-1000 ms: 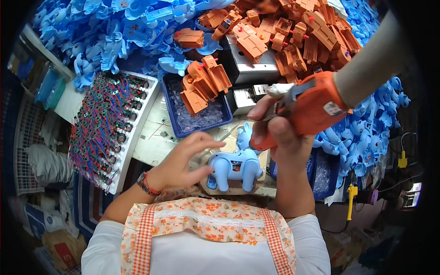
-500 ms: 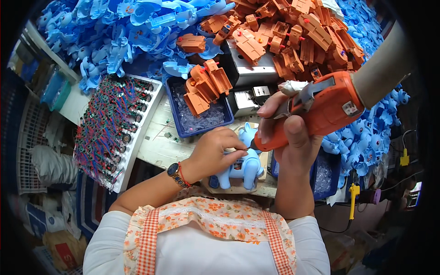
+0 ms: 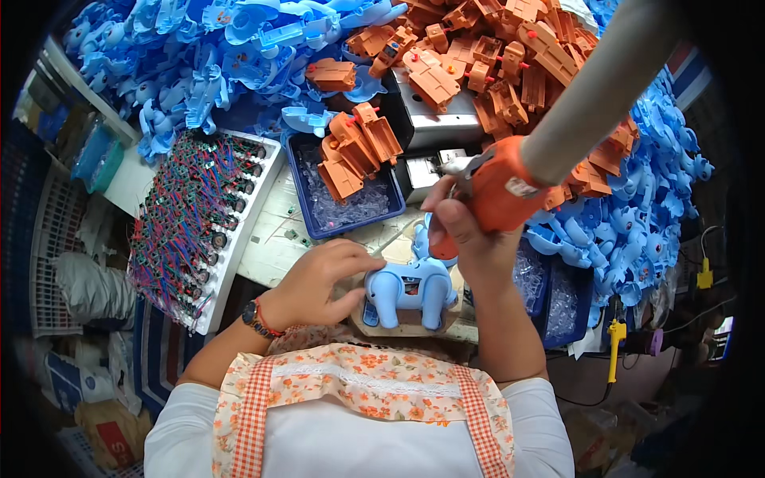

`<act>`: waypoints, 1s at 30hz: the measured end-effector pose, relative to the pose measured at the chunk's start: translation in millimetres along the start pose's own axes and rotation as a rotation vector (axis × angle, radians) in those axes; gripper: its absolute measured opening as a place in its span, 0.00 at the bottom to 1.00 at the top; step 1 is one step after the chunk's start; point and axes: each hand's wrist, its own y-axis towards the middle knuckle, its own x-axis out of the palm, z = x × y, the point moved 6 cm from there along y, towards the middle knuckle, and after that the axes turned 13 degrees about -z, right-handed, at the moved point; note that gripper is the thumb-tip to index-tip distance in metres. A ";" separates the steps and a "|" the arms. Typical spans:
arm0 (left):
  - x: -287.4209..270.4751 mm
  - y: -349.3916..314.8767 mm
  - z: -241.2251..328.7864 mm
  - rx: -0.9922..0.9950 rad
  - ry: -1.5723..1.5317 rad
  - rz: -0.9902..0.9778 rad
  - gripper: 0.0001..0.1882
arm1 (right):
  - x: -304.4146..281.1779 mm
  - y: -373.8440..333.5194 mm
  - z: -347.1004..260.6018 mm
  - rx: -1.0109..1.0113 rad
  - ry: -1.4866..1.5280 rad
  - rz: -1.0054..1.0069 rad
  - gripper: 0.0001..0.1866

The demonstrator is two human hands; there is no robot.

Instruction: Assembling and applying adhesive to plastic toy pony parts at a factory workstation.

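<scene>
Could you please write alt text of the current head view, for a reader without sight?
A person's right hand grips an orange power tool, its lower end near a blue toy animal; the left hand is beside the toy. Beyond lie heaps of blue parts and orange parts, with a white tray of wired components to the left.

toy on board | tray left of bin | casings in bin

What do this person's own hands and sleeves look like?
No gloves! The left hand has a dark round watch and a red bracelet at its wrist; the right hand shows neither. The short sleeves are plain white.
</scene>
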 end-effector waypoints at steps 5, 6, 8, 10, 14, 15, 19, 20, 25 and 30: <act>12.5 -8.0 4.9 -0.001 0.021 0.121 0.29 | 2.7 -8.2 5.9 0.051 -0.106 0.028 0.20; 15.1 -8.5 4.0 -0.002 0.020 0.175 0.29 | 2.0 -11.7 8.0 0.046 -0.138 0.006 0.20; 22.5 -8.1 0.8 -0.011 0.011 0.214 0.30 | 4.4 -15.1 6.8 0.016 -0.129 -0.001 0.20; 24.7 -8.8 -3.2 -0.016 -0.001 0.253 0.30 | 5.3 -18.0 5.6 -0.021 -0.172 -0.013 0.20; 27.2 -7.5 -7.4 -0.021 -0.050 0.265 0.30 | -11.9 -13.3 12.8 0.143 0.100 -0.041 0.24; 28.4 -5.9 -7.7 -0.026 -0.041 0.258 0.29 | -18.2 -10.9 7.4 0.010 0.109 0.046 0.23; 34.1 -10.1 -12.1 -0.021 -0.077 0.282 0.29 | -44.6 19.7 -25.2 -0.185 -0.066 0.271 0.16; 35.0 -9.9 -13.5 -0.012 -0.098 0.300 0.29 | -57.4 29.0 -21.8 -0.174 -0.179 0.264 0.12; 41.0 -9.3 -19.0 0.012 -0.166 0.334 0.30 | -66.5 33.9 -5.0 -0.305 -0.226 0.471 0.08; 42.8 -10.8 -22.5 0.022 -0.209 0.362 0.30 | -67.7 32.0 2.0 -0.184 -0.218 0.406 0.08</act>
